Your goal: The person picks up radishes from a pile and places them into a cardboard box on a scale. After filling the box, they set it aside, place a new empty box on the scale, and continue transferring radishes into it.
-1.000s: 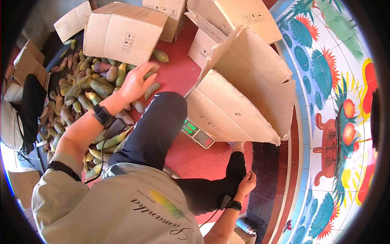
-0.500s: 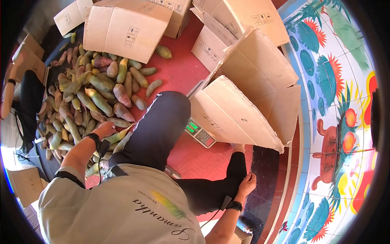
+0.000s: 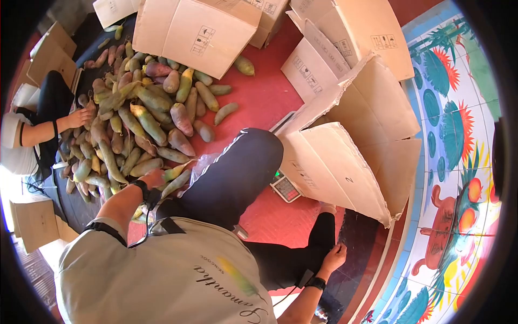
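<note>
A large heap of long green and purplish radishes [image 3: 148, 123] lies on the floor ahead and to my left. At its near edge, my left hand [image 3: 153, 178] is closed, slightly blurred, around one end of a yellow-green radish [image 3: 175, 171]; its fingertips are hidden. My right hand [image 3: 335, 257] is held beside my lower leg with its fingers curled together, and nothing shows in it. Against my knee, a clear plastic bag [image 3: 202, 165] lies partly covered. An open cardboard box [image 3: 345, 167] stands tilted on a digital scale [image 3: 285, 189], whose keypad is exposed.
More cardboard boxes [image 3: 197, 35] stand behind the heap, with others [image 3: 356, 29] at the back right. To the left, a co-worker's hand [image 3: 81, 116] touches the heap. A painted tile wall [image 3: 448, 146] borders the right side. One radish [image 3: 225, 113] lies apart on the red floor.
My left hand has shifted onto the end of the yellow-green radish. The co-worker's arm has come down and forward to the heap. My view has swung slightly, moving everything rightward.
</note>
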`<state>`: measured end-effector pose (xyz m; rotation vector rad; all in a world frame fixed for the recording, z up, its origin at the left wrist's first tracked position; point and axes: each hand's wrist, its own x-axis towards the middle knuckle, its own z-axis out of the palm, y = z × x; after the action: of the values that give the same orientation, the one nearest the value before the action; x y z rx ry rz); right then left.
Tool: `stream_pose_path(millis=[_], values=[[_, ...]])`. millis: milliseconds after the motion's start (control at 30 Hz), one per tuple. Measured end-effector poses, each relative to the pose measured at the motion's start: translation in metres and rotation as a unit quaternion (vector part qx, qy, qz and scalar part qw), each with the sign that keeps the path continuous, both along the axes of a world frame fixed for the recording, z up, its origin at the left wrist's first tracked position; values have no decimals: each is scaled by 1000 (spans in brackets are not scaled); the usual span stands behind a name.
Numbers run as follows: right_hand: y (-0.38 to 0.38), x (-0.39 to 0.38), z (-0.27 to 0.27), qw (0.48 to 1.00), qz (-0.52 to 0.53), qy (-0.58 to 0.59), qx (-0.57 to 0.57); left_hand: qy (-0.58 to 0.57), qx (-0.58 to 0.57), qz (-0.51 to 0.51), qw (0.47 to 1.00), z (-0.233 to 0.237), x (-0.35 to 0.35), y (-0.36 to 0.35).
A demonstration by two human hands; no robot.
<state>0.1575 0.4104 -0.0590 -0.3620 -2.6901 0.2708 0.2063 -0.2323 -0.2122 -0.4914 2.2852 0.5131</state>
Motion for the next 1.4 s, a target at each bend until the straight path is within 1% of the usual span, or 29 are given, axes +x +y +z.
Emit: stream_pose_path(millis=[33, 100, 333, 400, 433, 500, 533, 600, 633, 667, 767, 833, 900, 967, 1033, 1100, 1133, 1200, 1233, 1267, 1300, 1400], values=[[1, 0, -1, 1000, 2, -1, 1, -1, 1, 2, 1000, 3, -2, 3], [2, 0, -1, 1000, 0, -6, 10, -41, 6, -27, 999, 9, -11, 10], [3, 0, -2, 1000, -3, -18, 22, -38, 27, -12, 999, 4, -21, 18], [3, 0, -2, 999, 13, -21, 26, 50, 35, -18, 998, 8, -21, 21], [4, 0, -3, 999, 13, -23, 27, 49, 36, -18, 998, 6, -21, 21], [4, 0, -4, 999, 10, -29, 31, 7, 35, -3, 999, 2, -25, 21], [4, 0, -4, 999, 9, -31, 32, 6, 36, -3, 999, 4, -26, 21], [4, -1, -3, 999, 10, -30, 26, -28, 63, 10, 998, 10, -28, 22], [5, -1, -4, 999, 9, -31, 27, -29, 65, 10, 997, 2, -25, 20], [6, 0, -5, 999, 9, -30, 30, -29, 50, 11, 998, -13, -19, 17], [6, -1, -5, 999, 11, -34, 33, -24, 18, 2, 1000, -25, -11, 18], [5, -1, -3, 999, 13, -38, 34, -17, 0, -10, 1000, -20, -15, 22], [3, -2, -2, 998, -3, -52, 26, -65, -42, -3, 997, -13, -21, 26], [-1, -2, -1, 998, -2, -50, 31, -60, -50, -1, 997, -25, -18, 18], [-1, -1, 1, 998, -3, -46, 39, -54, -55, 0, 997, -25, -21, 19], [-1, -2, 0, 998, 7, -43, 47, -110, -78, -58, 989, -21, -25, 19], [-1, -2, 0, 998, 7, -42, 47, -110, -78, -59, 989, -22, -24, 19], [-1, -2, 0, 998, 7, -45, 45, -86, -113, -48, 989, -25, -18, 20], [-1, -2, -1, 998, 7, -44, 45, -86, -113, -48, 989, -34, -15, 18], [-1, -2, -1, 998, 5, -45, 42, -79, -88, -28, 993, -48, -9, 14], [-1, -2, -1, 998, 4, -47, 38, -73, -63, -7, 995, -47, -7, 13], [1, -2, -2, 998, 13, -40, 35, -69, -65, 14, 995, -37, -10, 16]])
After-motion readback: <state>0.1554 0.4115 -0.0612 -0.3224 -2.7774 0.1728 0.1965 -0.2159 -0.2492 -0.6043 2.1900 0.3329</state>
